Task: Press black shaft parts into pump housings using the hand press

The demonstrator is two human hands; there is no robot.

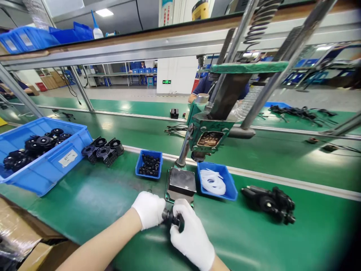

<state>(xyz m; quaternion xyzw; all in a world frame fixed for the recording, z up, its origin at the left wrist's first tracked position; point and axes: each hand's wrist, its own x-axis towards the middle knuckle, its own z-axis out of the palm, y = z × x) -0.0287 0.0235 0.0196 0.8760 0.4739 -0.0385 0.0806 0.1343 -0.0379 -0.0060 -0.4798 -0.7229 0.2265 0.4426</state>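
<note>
Both my hands wear white gloves and meet over the green bench. My left hand point(149, 209) and my right hand point(191, 235) are both closed on a small black plastic part point(170, 217) held between them, just in front of the dark base block point(181, 183) of a green hand press point(210, 131). Most of the part is hidden by my fingers.
A small blue tray of black rings point(149, 164) sits left of the press; a blue tray of white rings point(216, 181) sits right. Black assemblies point(103, 150) lie by a large blue bin point(42, 154). More black parts point(270, 203) lie right. A person stands behind the press.
</note>
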